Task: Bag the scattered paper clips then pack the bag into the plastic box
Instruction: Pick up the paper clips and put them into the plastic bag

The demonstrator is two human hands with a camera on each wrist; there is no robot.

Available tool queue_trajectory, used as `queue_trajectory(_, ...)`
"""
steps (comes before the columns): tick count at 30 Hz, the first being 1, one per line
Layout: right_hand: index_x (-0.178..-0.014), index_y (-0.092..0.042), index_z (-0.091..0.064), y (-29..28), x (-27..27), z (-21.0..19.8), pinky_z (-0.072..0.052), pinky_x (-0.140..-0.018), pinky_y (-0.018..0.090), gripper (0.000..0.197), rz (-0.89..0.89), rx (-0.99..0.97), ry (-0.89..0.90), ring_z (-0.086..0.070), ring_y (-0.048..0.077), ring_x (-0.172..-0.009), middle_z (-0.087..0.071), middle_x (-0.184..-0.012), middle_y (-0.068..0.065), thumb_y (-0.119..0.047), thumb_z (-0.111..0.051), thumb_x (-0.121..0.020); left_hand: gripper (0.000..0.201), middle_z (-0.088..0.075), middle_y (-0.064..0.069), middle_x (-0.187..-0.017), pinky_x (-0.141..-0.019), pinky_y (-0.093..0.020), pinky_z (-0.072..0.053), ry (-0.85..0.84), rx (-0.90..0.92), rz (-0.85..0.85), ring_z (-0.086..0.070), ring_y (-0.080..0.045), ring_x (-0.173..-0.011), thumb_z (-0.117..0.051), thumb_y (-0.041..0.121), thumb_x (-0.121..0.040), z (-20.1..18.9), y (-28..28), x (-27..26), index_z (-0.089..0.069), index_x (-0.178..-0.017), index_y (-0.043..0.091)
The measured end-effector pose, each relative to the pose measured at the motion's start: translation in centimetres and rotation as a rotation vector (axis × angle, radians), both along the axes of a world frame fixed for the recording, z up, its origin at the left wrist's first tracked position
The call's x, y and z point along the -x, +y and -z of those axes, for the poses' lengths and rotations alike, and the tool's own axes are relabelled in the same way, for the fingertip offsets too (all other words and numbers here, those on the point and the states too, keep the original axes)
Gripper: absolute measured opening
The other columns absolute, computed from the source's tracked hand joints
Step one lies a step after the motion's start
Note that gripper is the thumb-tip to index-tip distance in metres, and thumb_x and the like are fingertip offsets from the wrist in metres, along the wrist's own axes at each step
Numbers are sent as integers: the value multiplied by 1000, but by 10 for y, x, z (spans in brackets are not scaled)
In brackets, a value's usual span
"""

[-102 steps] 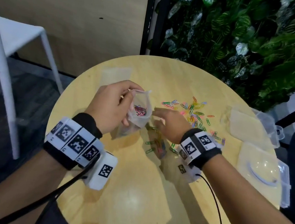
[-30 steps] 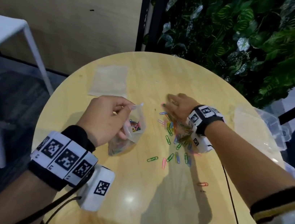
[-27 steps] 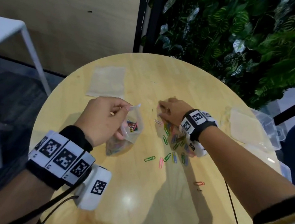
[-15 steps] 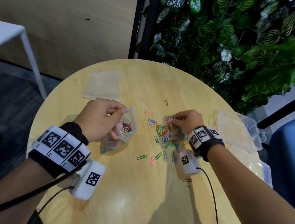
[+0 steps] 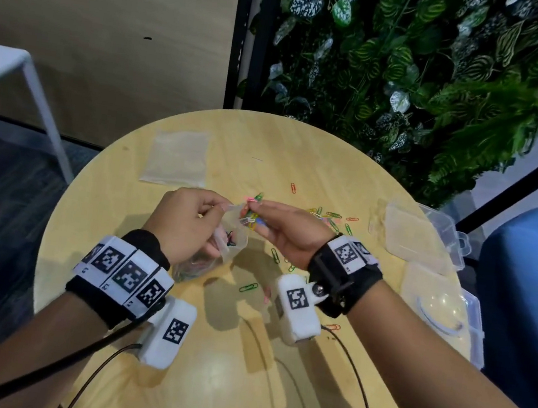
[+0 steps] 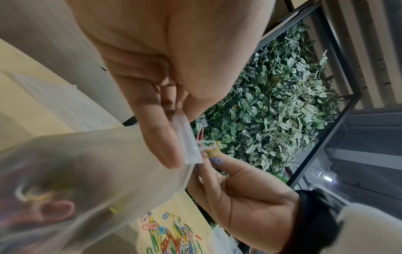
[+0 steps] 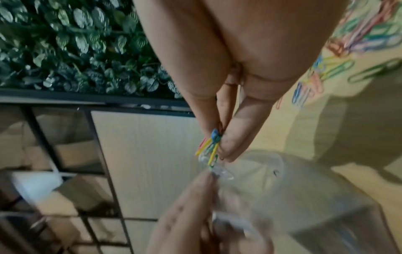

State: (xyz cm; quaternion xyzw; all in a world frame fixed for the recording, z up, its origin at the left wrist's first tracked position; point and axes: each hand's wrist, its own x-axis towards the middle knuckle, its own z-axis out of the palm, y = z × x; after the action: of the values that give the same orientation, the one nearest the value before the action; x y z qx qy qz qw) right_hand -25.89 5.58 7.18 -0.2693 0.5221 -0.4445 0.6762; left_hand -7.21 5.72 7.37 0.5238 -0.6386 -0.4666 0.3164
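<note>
Leafy green wall (image 5: 418, 69) behind, round wooden table (image 5: 237, 372) in front. Over it the left hand (image 5: 185, 223) pinches the rim of a small clear zip bag (image 5: 231, 243), mouth held open, some clips already inside. The right hand (image 5: 291, 233) pinches a bunch of colored paper clips (image 5: 250, 216) right at that mouth. More loose clips (image 5: 328, 217) lie beyond, and the open plastic box (image 5: 447, 305) waits far right. Bagging looks midway; next, release the bunch inside, then gather more.

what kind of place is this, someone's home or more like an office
Probably an office lounge or break area, not a home: a small round wooden table, a wall of leafy plants in a black metal frame, and a white chair.
</note>
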Motion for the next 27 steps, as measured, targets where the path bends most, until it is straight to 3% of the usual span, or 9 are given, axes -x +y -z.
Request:
queue_trajectory(2, -91, -1, -65, 4, -13, 1, -55, -60, 10, 6, -45, 22, 58, -64, 1, -60, -69, -71, -1, -1, -60, -90, 22, -71, -5, -60, -66, -53, -61, 11, -10, -19, -73, -31, -56, -53, 13, -99, 1, -2, 2, -72, -92, 20)
queue_trajectory(5, -75, -6, -64, 7, -21, 2, -54, -56, 14, 12, 50, 165, 218, -60, 2, -51, -65, -57, -4, -1, -66, -85, 21, -72, -9, -62, -67, -53, -61, 7, -26, -54, -73, -32, -57, -51, 14, -100, 3, -5, 3, -72, -95, 17)
queue_trajectory(10, -73, -20, -70, 13, -27, 4, -56, -65, 28, 9, 49, 434, 692, -63, 12, -60, -67, -69, -1, -17, -77, -78, 23, -73, -14, -68, -65, -44, -63, -34, -38, -69, -73, -29, -55, -49, 17, -101, 5, -5, 5, -71, -100, 11)
queue_trajectory(13, -80, -15, -73, 18, -35, 7, -52, -64, 21, 2, -72, 610, 985, -65, 13, -65, -70, -72, -1, -15, -71, -80, 25, -73, -15, -68, -66, -45, -63, -27, -28, -56, -74, -30, -57, -48, 14, -102, 2, -2, 8, -70, -91, 14)
queue_trajectory(17, -68, -13, -62, 19, -36, 8, -38, -69, 29, 20, -300, 676, 1264, -52, 28, -65, -58, -59, 5, -10, -55, -87, 24, -73, -15, -68, -64, -44, -63, -45, 11, -34, -73, -28, -55, -49, 15, -102, 0, -1, 9, -72, -101, 10)
queue_trajectory(20, -97, -10, -70, 18, -36, 2, -41, -90, 36, 29, -430, 588, 1343, -55, 38, -81, -67, -82, 20, 1, -44, -87, 23, -70, -10, -62, -59, -41, -63, -60, 29, 20, -71, -26, -51, -50, 17, -102, -1, 2, 11, -73, -104, 14)
queue_trajectory(22, -110, -13, -66, 16, -36, -2, -46, -89, 35, 37, -530, 569, 1370, -60, 35, -93, -68, -95, 18, 3, -46, -84, 23, -69, -10, -59, -58, -39, -63, -71, 39, 20, -71, -25, -50, -50, 17, -102, -2, 2, 11, -72, -105, 16)
queue_trajectory(24, -99, -14, -69, 13, -35, -9, -45, -75, 27, 30, -601, 635, 1433, -63, 30, -87, -68, -87, 10, 2, -53, -80, 23, -71, -13, -61, -58, -38, -63, -75, 57, 20, -72, -25, -51, -49, 16, -102, -2, 0, 9, -72, -104, 15)
queue_trajectory(27, -86, -18, -75, 4, -25, -22, -42, -67, 11, 18, -519, 741, 1383, -63, 7, -67, -72, -77, -4, -6, -63, -80, 23, -74, -13, -65, -56, -36, -62, -90, 84, 24, -72, -23, -51, -49, 17, -102, -1, -2, 4, -71, -105, 14)
